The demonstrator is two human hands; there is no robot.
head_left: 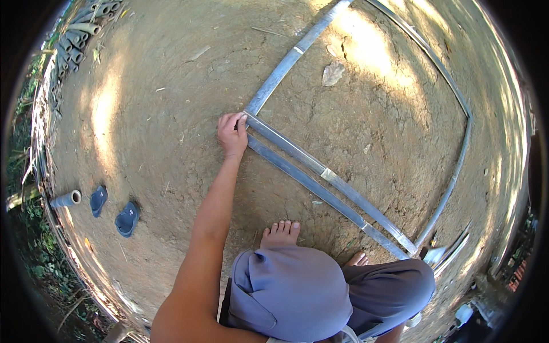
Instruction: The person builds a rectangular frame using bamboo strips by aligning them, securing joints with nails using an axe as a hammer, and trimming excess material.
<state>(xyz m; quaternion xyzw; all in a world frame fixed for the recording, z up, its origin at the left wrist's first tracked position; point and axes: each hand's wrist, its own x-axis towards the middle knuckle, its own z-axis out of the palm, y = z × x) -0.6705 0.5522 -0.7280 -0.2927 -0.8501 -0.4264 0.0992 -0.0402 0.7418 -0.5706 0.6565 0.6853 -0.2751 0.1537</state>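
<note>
My left hand (233, 134) is closed round the corner where the ends of split bamboo strips meet, its thumb lying along the top. From that corner a bamboo strip (326, 173) with a pale node runs toward the lower right. A second strip (311, 186) lies almost parallel to it, nearer my feet. Another length (278, 71) slants from the same corner toward the far edge. On the right, a bent strip (448, 77) curves round and comes back to the near right corner, so the strips outline a large frame on the ground. My right hand is out of sight.
Two dark sandals (127, 219) and a short bamboo tube (66, 199) lie at the left. A pile of bamboo tubes (74, 44) sits at the far left. Slats (453, 251) lie beside my right knee. A dry leaf (333, 74) rests inside the frame.
</note>
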